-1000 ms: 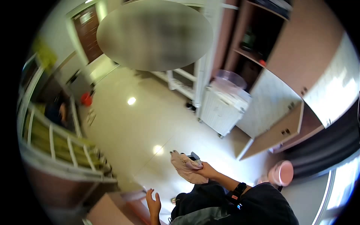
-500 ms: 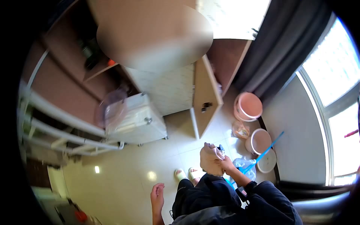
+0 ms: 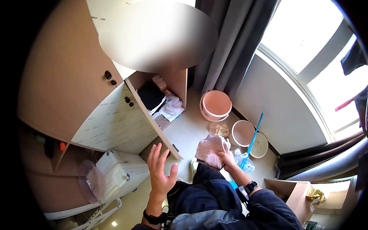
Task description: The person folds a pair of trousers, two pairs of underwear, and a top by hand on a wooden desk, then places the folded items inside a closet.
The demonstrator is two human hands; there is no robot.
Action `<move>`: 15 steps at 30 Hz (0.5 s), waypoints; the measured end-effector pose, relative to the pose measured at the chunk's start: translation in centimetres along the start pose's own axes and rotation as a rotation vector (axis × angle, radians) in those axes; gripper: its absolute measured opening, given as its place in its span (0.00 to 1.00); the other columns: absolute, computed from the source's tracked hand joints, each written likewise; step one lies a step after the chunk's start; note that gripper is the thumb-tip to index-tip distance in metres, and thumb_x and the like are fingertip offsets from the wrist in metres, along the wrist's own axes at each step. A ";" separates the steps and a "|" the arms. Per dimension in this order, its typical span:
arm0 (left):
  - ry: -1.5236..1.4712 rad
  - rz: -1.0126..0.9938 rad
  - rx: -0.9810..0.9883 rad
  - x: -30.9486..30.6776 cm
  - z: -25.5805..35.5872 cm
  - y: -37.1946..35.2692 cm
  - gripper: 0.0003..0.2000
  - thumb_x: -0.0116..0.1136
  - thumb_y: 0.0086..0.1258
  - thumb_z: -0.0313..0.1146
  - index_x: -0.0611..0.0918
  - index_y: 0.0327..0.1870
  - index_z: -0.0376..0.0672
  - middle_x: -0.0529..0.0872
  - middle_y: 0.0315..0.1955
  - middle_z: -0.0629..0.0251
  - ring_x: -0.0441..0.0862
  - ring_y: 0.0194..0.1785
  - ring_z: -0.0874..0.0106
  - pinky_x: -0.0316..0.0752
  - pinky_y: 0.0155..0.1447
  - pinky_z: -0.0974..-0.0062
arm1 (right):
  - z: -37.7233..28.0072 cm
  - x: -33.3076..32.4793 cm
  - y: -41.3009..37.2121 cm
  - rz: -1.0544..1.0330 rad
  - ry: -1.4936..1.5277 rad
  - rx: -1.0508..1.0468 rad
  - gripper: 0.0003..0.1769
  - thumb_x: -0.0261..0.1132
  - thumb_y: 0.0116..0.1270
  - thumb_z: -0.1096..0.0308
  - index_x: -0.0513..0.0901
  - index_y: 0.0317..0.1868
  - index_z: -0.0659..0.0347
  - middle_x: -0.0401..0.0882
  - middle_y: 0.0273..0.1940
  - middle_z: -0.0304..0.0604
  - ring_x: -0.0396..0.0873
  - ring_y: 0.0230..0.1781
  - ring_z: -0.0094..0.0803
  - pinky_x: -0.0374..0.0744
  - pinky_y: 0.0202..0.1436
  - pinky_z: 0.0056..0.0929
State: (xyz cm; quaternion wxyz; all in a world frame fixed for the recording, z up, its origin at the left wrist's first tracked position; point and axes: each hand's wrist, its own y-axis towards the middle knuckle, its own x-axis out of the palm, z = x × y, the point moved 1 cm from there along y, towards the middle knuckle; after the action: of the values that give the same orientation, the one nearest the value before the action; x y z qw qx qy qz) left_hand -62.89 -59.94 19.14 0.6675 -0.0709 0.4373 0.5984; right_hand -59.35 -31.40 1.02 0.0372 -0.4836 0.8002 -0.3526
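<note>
My right hand [image 3: 229,160] grips a folded pink cloth [image 3: 211,150] in front of my body. Raised to the left of it is my left hand [image 3: 160,172], its fingers spread and nothing in it. Just beyond my left hand stands an open cabinet door [image 3: 151,119]. Inside the low compartment behind that door are a black cloth [image 3: 151,96], a white plastic bag [image 3: 172,109] and small boxes [image 3: 159,82].
Near the window wall stand a pink bucket [image 3: 216,104], a lighter bucket [image 3: 243,133] and a round basin [image 3: 258,145], with a blue stick [image 3: 253,140] across. A white suitcase [image 3: 122,172] is at the left. A wooden drawer unit [image 3: 299,197] stands at the right.
The view has turned right and come closer to the cabinet. My left hand has risen and its fingers have spread. The pink cloth is still in my right hand.
</note>
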 end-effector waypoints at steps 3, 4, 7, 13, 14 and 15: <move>0.117 0.018 -0.005 2.8 -1.4 2.4 0.20 0.59 0.65 0.39 0.78 0.55 0.39 0.70 0.65 0.49 0.63 0.70 0.47 0.58 0.70 0.50 | -1.8 0.9 5.1 0.014 0.038 0.055 0.26 0.62 0.61 0.81 0.72 0.61 0.68 0.79 0.51 0.47 0.80 0.48 0.37 0.80 0.53 0.35; 0.165 0.040 -0.007 3.9 -2.0 2.6 0.20 0.60 0.64 0.41 0.79 0.53 0.39 0.71 0.64 0.48 0.63 0.69 0.46 0.60 0.68 0.49 | -2.2 1.3 7.3 -0.003 0.021 0.069 0.26 0.62 0.61 0.81 0.72 0.61 0.68 0.79 0.51 0.47 0.80 0.48 0.37 0.80 0.53 0.35; 0.114 0.164 -0.099 5.8 -3.0 1.8 0.17 0.51 0.66 0.40 0.81 0.48 0.38 0.74 0.60 0.43 0.70 0.62 0.39 0.67 0.63 0.45 | -3.6 3.7 14.5 0.018 -0.073 0.128 0.25 0.64 0.60 0.79 0.73 0.59 0.69 0.79 0.51 0.48 0.80 0.49 0.38 0.80 0.53 0.36; 0.627 0.267 0.156 10.5 -7.7 -5.5 0.30 0.29 0.75 0.57 0.72 0.58 0.38 0.71 0.59 0.37 0.69 0.62 0.41 0.66 0.64 0.41 | -0.5 7.0 32.1 -0.176 -0.291 0.303 0.20 0.64 0.64 0.74 0.74 0.57 0.65 0.80 0.45 0.42 0.79 0.45 0.33 0.79 0.49 0.35; 0.571 0.271 -0.107 12.2 -7.7 -5.9 0.30 0.30 0.75 0.56 0.72 0.58 0.38 0.72 0.59 0.38 0.70 0.62 0.42 0.66 0.64 0.42 | 0.1 8.4 34.9 -0.255 -0.303 0.273 0.20 0.64 0.65 0.72 0.75 0.57 0.65 0.80 0.45 0.43 0.80 0.45 0.33 0.79 0.48 0.35; 0.575 0.257 -0.274 13.6 -7.6 -6.5 0.30 0.30 0.75 0.56 0.72 0.58 0.38 0.72 0.59 0.38 0.70 0.62 0.42 0.66 0.64 0.42 | 1.3 9.5 37.7 -0.312 -0.297 0.246 0.19 0.64 0.65 0.72 0.75 0.56 0.66 0.80 0.46 0.44 0.80 0.45 0.34 0.80 0.48 0.34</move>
State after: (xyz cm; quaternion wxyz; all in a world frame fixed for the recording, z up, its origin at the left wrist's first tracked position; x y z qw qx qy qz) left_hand -62.41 -56.38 2.59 0.4205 -0.2699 0.5285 0.6863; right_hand -92.06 -29.04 -19.88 0.1580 -0.6397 0.6528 -0.3737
